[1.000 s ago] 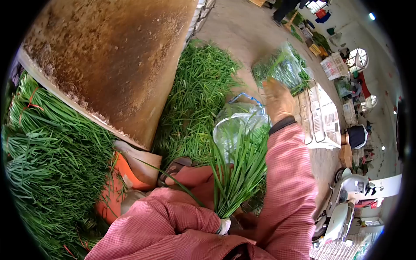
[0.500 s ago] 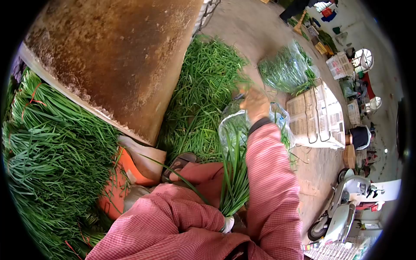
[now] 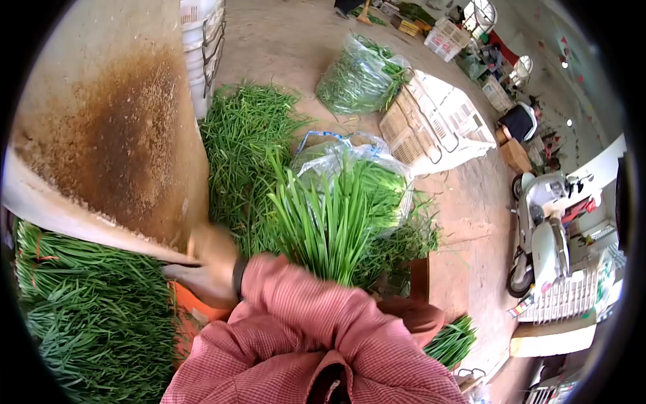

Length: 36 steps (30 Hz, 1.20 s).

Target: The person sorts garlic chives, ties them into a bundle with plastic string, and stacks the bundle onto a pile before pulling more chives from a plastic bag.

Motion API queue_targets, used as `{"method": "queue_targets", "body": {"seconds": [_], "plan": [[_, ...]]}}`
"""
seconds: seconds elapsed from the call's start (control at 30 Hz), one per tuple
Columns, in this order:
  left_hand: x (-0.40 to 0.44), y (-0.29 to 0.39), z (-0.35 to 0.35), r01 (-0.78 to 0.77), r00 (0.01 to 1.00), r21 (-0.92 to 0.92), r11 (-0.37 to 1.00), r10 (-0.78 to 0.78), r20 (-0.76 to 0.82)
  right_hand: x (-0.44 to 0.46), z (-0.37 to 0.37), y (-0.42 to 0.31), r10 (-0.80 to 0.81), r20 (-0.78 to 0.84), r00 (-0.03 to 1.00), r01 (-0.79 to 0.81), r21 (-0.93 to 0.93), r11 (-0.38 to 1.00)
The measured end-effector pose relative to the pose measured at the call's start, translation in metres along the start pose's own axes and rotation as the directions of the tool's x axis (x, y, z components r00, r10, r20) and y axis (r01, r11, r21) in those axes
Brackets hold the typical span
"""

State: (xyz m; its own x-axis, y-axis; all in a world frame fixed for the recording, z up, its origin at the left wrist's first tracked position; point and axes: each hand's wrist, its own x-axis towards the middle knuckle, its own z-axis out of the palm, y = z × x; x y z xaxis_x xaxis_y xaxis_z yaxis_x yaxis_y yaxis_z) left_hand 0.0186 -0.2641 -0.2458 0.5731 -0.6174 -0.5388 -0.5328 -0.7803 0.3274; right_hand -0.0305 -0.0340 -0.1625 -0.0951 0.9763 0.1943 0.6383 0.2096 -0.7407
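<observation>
A bunch of long green leaves (image 3: 319, 232), like garlic chives, rises upright with its lower end behind my right sleeve. My left hand is hidden behind that sleeve, where the bunch's base is. Motion blurs my right hand (image 3: 214, 261), which wears a dark wristband and has crossed to the left, near the lower corner of a rust-stained board (image 3: 141, 135). Its fingers cannot be made out. Left of it lies a big pile of chives (image 3: 101, 316), some tied with red bands. Beyond the upright bunch an open clear plastic bag (image 3: 319, 158) holds greens.
Loose leaves (image 3: 245, 124) cover the floor beside the board. A stuffed plastic bag (image 3: 356, 77) and a tipped white crate (image 3: 431, 121) stand farther out. A scooter (image 3: 548, 236) is parked at right, and a small bunch of greens (image 3: 452, 342) lies near my knee.
My right hand has swung from over the plastic bag across to the board's lower corner at left. The view has shifted, and the bag's greens now show more plainly.
</observation>
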Motion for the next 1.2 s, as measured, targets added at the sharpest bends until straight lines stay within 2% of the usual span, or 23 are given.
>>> {"method": "queue_targets", "body": {"seconds": [0.07,0.1,0.13,0.17,0.2,0.27,0.3,0.33,0.37,0.4,0.43,0.5,0.6,0.63,0.7,0.77,0.87,0.93,1.0,1.1,1.13,1.17,1.2], "plan": [[-0.026,-0.003,-0.017,0.023,0.999,-0.012,1.000,-0.023,-0.027,0.039,-0.092,0.005,-0.092,-0.421,0.903,0.230,0.292,0.928],[-0.043,-0.006,-0.032,0.033,0.996,-0.026,0.999,-0.035,-0.079,0.041,-0.149,-0.018,0.360,-0.146,0.921,-0.125,0.765,0.632],[-0.062,-0.009,-0.050,0.031,0.980,-0.051,0.998,-0.041,-0.196,0.034,-0.195,-0.025,0.277,-0.172,0.945,-0.246,0.181,0.952],[-0.081,-0.011,-0.071,0.011,0.932,-0.077,0.997,-0.038,-0.360,0.021,-0.217,-0.028,0.056,-0.330,0.942,-0.160,-0.297,0.941],[-0.104,-0.016,-0.094,-0.109,0.759,-0.035,0.993,0.061,-0.649,0.007,-0.232,-0.031,-0.193,-0.375,0.907,-0.144,-0.706,0.694],[-0.162,-0.046,-0.142,-0.515,0.526,-0.321,0.795,-0.002,-0.850,-0.022,-0.259,-0.046,0.110,0.152,0.982,-0.031,-0.445,0.895],[-0.206,-0.051,-0.175,-0.815,0.439,-0.390,0.428,0.018,-0.898,-0.034,-0.262,-0.042,0.071,0.431,0.900,-0.070,-0.020,0.997],[-0.236,-0.062,-0.185,-0.887,0.337,-0.326,0.328,-0.025,-0.941,-0.046,-0.260,-0.032,-0.103,0.632,0.768,-0.201,0.390,0.899],[-0.251,-0.069,-0.203,-0.982,0.152,-0.132,0.136,0.144,-0.978,-0.066,-0.262,-0.021,-0.026,0.481,0.877,-0.211,0.432,0.877],[-0.279,-0.073,-0.220,-0.977,0.149,-0.113,0.179,0.206,-0.967,-0.088,-0.264,-0.015,0.054,0.310,0.949,-0.207,0.484,0.850],[-0.301,-0.074,-0.231,-0.987,0.060,-0.040,0.157,0.125,-0.990,-0.106,-0.266,-0.022,0.237,0.365,0.900,-0.418,0.572,0.706],[-0.331,-0.075,-0.236,-0.978,-0.156,0.122,0.167,-0.213,-0.964,-0.154,-0.265,-0.014,0.045,0.171,0.984,-0.150,0.678,0.720],[-0.364,-0.095,-0.227,-0.969,-0.248,0.234,0.082,-0.282,-0.927,-0.235,-0.248,0.024,0.105,0.192,0.976,-0.207,0.656,0.726],[-0.369,-0.100,-0.219,-0.958,-0.283,0.251,0.136,-0.334,-0.899,-0.266,-0.243,0.024,0.230,0.314,0.921,-0.380,0.851,0.363],[-0.374,-0.113,-0.197,-0.934,-0.353,0.293,0.203,-0.410,-0.841,-0.320,-0.233,0.010,0.491,0.141,0.860,-0.382,0.815,0.435],[-0.367,-0.119,-0.181,-0.931,-0.366,0.319,0.179,-0.435,-0.823,-0.359,-0.214,0.015,0.396,-0.135,0.908,0.012,0.954,0.298],[-0.340,-0.121,-0.169,-0.943,-0.328,0.312,0.112,-0.452,-0.830,-0.372,-0.205,0.011,0.575,-0.553,0.603,0.114,0.773,0.624],[-0.328,-0.132,-0.159,-0.935,-0.352,0.328,0.136,-0.478,-0.805,-0.383,-0.218,0.044,0.693,-0.624,0.361,0.551,0.742,0.382],[-0.317,-0.116,-0.161,-0.917,-0.395,0.370,0.146,-0.453,-0.799,-0.415,-0.226,0.100,0.662,-0.749,0.005,0.476,0.584,0.657],[-0.325,-0.122,-0.156,-0.936,-0.352,0.305,0.176,-0.508,-0.786,-0.424,-0.215,0.103,0.595,-0.785,0.169,-0.010,0.603,0.798],[-0.327,-0.123,-0.155,-0.938,-0.347,0.301,0.175,-0.510,-0.787,-0.422,-0.209,0.107,0.531,-0.818,0.223,-0.279,0.468,0.838],[-0.326,-0.127,-0.155,-0.934,-0.356,0.288,0.209,-0.528,-0.771,-0.433,-0.208,0.110,0.361,-0.870,0.337,-0.751,-0.016,0.660],[-0.323,-0.129,-0.155,-0.931,-0.365,0.276,0.240,-0.545,-0.755,-0.430,-0.210,0.099,0.368,-0.869,0.332,-0.759,-0.014,0.651]]}}
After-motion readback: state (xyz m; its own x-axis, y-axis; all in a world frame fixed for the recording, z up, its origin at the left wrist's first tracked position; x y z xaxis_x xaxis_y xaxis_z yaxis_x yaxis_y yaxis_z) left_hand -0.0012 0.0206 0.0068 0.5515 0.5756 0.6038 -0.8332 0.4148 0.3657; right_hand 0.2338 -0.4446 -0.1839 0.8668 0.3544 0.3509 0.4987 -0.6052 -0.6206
